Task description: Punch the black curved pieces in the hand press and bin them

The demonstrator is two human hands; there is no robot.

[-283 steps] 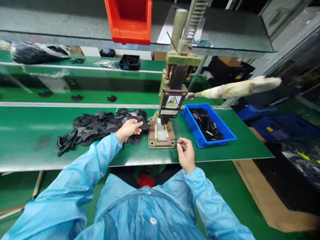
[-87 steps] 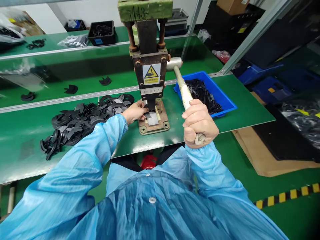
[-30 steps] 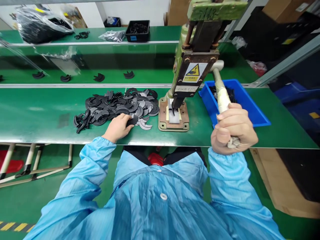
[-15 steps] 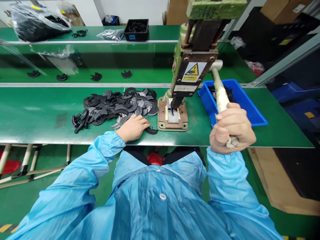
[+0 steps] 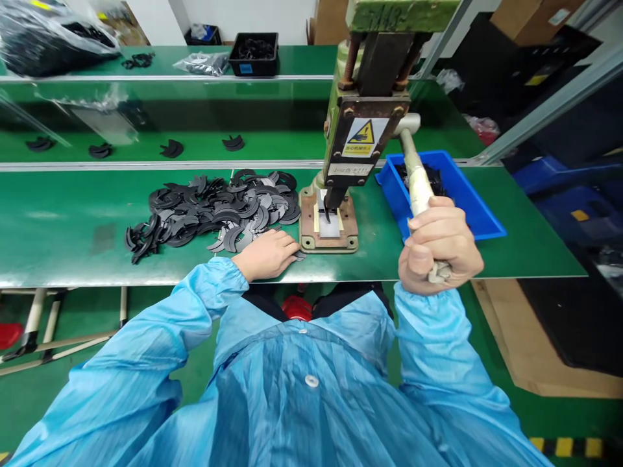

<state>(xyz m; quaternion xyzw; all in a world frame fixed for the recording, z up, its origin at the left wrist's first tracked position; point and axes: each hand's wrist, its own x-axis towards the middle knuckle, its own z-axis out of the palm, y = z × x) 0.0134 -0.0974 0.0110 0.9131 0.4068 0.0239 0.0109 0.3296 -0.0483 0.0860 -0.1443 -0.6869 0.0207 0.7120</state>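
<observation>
My right hand is wrapped round the pale, taped lever handle of a green hand press. Under the press's ram, a small dark part sits on the fixture of the base plate. Just left of that base, my left hand rests low on the bench with its fingers closed over a curved black plastic part; most of that part is hidden beneath the fingertips. Behind my left hand lies a pile of similar curved black parts.
A blue bin with dark pieces stands right of the press. Several curved parts lie spaced out beyond the metal rail. On the far shelf are a black tray and a large plastic bag. The bench's front edge runs close to my body.
My left hand has slid right, towards the press base, and now covers most of the curved part. The right hand keeps hold of the lever. The whole view has shifted slightly.
</observation>
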